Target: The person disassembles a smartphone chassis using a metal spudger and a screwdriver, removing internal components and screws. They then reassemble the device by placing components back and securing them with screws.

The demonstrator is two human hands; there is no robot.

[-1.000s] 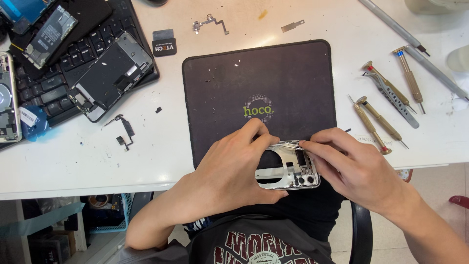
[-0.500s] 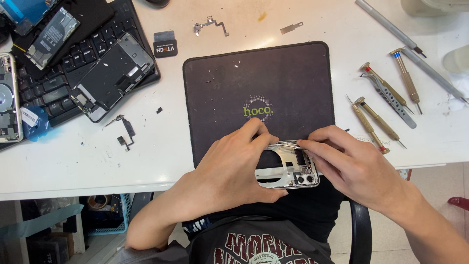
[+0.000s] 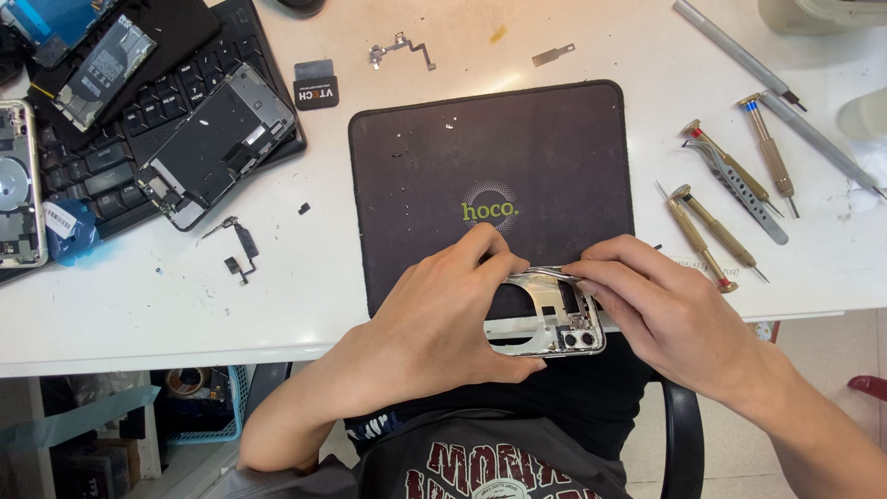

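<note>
An opened phone housing [image 3: 545,319], silver-framed with camera lenses at its lower right, is held at the near edge of a dark work mat [image 3: 490,157]. My left hand [image 3: 443,319] grips the housing from the left, thumb under it and fingers over its top edge. My right hand [image 3: 665,310] holds the right side, and its fingertips pinch a thin silver tool or strip [image 3: 554,272] along the housing's top edge. What that strip is cannot be told.
Several brass-handled screwdrivers [image 3: 707,231] and tweezers [image 3: 739,189] lie right of the mat. A black keyboard [image 3: 111,148] at far left carries a phone screen assembly [image 3: 217,143] and other parts. Small flex cables [image 3: 238,248] and metal bits [image 3: 402,48] lie on the white table.
Almost nothing differs; both hands stay on the housing, with only a slight shift of the right fingertips along its top edge.
</note>
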